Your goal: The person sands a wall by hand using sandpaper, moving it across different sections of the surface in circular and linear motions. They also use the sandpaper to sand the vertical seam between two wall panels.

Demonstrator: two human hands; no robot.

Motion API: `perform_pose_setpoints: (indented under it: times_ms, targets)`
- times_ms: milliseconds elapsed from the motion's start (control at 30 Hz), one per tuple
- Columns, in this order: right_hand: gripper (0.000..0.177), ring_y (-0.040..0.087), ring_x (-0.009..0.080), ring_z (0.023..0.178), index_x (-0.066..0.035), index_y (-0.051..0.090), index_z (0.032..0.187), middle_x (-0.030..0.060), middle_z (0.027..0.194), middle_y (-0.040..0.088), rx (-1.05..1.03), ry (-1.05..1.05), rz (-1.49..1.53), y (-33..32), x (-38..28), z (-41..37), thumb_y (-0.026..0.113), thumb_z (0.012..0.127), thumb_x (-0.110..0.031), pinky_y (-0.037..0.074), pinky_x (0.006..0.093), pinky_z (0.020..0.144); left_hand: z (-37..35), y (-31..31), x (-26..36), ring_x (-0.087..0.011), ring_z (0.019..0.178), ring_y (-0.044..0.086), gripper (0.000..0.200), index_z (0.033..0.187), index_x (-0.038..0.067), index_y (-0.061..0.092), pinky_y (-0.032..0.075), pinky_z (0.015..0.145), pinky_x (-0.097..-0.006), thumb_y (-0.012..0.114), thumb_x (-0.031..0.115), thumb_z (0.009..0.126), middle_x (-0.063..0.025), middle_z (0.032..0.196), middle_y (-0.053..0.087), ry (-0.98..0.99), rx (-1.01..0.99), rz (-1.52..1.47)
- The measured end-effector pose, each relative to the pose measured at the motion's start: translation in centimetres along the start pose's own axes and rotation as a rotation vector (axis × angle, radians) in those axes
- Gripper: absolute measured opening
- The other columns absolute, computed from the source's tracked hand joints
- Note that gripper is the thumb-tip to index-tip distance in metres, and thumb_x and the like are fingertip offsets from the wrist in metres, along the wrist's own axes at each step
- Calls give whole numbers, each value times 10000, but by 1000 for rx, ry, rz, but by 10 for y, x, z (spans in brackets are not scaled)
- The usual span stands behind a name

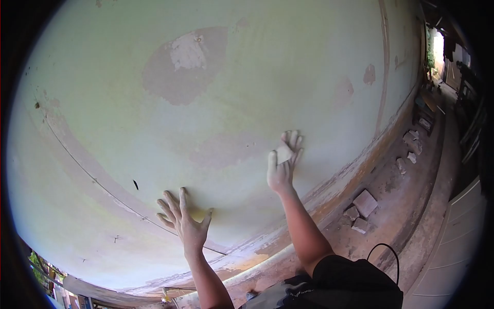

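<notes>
My right hand, coated in pale dust, presses a whitish flat piece of sandpaper against the wall. Part of that piece shows between the thumb and fingers; the rest is hidden. To the lower left, my left hand is open, its fingers spread on or close to the wall surface, with nothing in it. The wall is pale green and white, with a greyish bare patch high up and a fainter one left of my right hand.
A dark crack or cord runs diagonally down the wall at left. Broken slabs and rubble lie on the floor along the wall base. A white panel stands at lower right. A narrow passage leads to daylight at upper right.
</notes>
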State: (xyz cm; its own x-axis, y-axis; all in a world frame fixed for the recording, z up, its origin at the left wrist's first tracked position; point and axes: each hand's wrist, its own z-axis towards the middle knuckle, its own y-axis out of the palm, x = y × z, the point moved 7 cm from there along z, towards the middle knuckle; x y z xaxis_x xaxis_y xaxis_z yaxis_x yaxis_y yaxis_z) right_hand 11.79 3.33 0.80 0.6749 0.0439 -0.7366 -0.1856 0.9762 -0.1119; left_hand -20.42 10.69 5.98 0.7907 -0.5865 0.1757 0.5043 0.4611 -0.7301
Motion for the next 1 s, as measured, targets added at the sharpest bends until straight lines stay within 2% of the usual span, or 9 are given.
perform_pose_setpoints:
  times_ms: [67,200,367,467,600,700,767,900,1000]
  targets:
    - [633,8,436,1620,5,279,1633,254,1738,132,188,101,61,-17,42,13,382,1093,-308,-34,629,1264,0,-3,1,-443,1621,-18,1064,1642,260,366,-25,1247,-689,902,414,736,-198,1760,108,35,-4,-68]
    - [639,17,452,1615,21,246,1641,258,1737,120,314,90,196,-3,34,12,370,1109,-311,-8,635,1261,-2,-3,0,-408,1627,-63,1127,1658,263,325,-45,1263,-658,927,299,706,-174,1772,44,64,-76,-93]
    - [526,61,533,1587,-63,492,1564,293,1726,124,-31,-151,-35,54,-96,-67,460,1065,-228,47,667,1250,0,11,-11,-467,1611,-79,1086,1660,256,324,-68,1228,-706,903,346,746,-211,1765,33,86,-123,-93]
    - [513,110,519,1585,-89,510,1558,286,1713,192,-35,-252,-123,45,-70,-68,461,1061,-207,80,648,1260,3,14,-11,-506,1598,-83,1068,1660,269,326,-76,1202,-739,891,386,761,-228,1760,35,108,-152,-76]
    - [491,188,476,1579,19,483,1535,255,1681,312,151,-23,-134,-2,8,-27,405,1087,-164,128,547,1296,2,13,-13,-543,1588,-23,969,1628,368,386,-71,1151,-805,859,428,784,-229,1752,100,139,-178,-117]
    - [489,196,479,1575,62,448,1534,265,1686,290,255,15,37,-11,38,-16,373,1105,-162,141,547,1295,2,11,-11,-544,1587,-9,968,1622,383,392,-61,1148,-812,861,418,777,-208,1757,107,153,-178,-116]
    - [499,204,479,1575,39,411,1567,281,1687,273,258,58,165,3,4,-24,357,1120,-177,150,559,1289,2,10,-11,-542,1588,-1,965,1621,390,394,-56,1147,-815,861,411,777,-195,1759,113,150,-183,-125]
    - [499,209,509,1566,-10,434,1580,299,1684,261,11,-287,-63,45,-103,-72,426,1103,-160,170,584,1274,3,12,-11,-535,1590,24,961,1620,411,388,-47,1144,-820,856,387,781,-169,1763,125,137,-195,-131]
    - [492,224,518,1557,-17,465,1565,290,1688,261,-20,-239,-168,34,-92,-64,451,1089,-141,184,583,1270,2,10,-11,-531,1591,44,966,1622,420,380,-44,1146,-820,854,370,782,-156,1763,141,155,-184,-135]
